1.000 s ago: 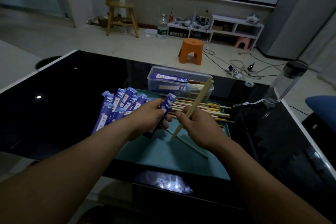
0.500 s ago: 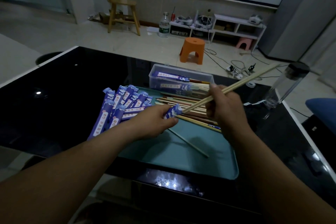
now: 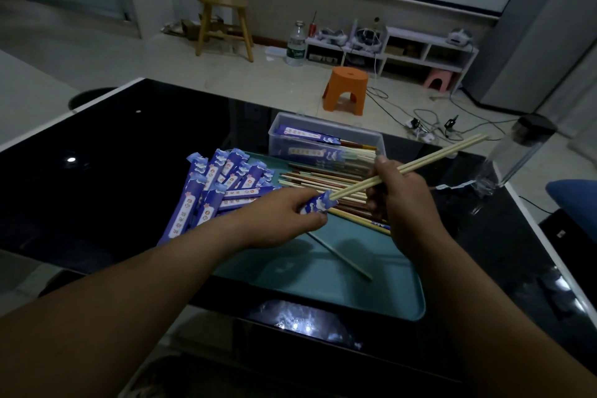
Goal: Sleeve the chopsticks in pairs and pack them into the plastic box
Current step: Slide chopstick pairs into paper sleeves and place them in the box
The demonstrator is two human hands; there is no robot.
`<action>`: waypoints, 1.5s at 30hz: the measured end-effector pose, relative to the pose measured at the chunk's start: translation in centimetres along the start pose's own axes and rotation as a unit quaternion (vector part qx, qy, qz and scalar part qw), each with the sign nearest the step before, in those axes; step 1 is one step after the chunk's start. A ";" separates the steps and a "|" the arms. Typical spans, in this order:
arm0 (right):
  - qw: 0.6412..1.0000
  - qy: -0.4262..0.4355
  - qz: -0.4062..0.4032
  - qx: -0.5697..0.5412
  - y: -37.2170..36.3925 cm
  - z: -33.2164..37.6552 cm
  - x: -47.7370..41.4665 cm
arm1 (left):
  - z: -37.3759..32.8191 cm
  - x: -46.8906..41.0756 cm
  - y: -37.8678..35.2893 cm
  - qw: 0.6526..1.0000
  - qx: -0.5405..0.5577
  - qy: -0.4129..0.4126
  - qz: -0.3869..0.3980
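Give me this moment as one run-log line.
step: sleeving | left hand: holds sleeve | right hand: holds chopstick pair, tips at sleeve mouth | plastic box: sleeved pairs inside

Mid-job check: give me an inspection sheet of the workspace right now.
Surface: black table, teal tray on it.
Job's things: blue sleeve, pair of chopsticks at its mouth; spare sleeves and loose chopsticks on tray; plastic box holds sleeved pairs.
Clutter: clear bottle on table, right side.
Hands: left hand grips the sleeve; right hand holds the pair.
Cables: cords tangled on the floor beyond the table.
Surroundings: orange stool, wooden chair, white shelf.
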State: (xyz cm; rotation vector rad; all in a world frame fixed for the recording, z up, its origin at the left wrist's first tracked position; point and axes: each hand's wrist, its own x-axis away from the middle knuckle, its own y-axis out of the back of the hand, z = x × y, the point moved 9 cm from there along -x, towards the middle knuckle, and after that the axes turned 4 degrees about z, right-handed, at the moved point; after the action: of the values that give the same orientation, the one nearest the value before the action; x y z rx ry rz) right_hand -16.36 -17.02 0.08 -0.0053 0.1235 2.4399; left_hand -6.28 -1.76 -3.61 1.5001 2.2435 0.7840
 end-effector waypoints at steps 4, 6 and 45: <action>0.995 -0.041 0.085 0.032 -2.8 -2.0 0.4 | -0.7 -0.1 -0.9 0.983 0.180 0.015 0.040; 0.987 -0.091 0.132 0.021 -4.3 -3.4 0.9 | -0.7 0.0 -1.2 0.976 0.211 0.026 0.049; 0.994 -0.081 0.058 0.055 -1.2 -2.9 -0.2 | 0.8 0.1 0.6 0.991 0.113 0.051 0.058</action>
State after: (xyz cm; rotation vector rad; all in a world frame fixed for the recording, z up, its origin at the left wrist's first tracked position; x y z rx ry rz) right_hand -15.51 -16.48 -2.87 0.2555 0.1888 2.5334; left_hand -5.39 -1.31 -3.87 1.7441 2.4068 0.6700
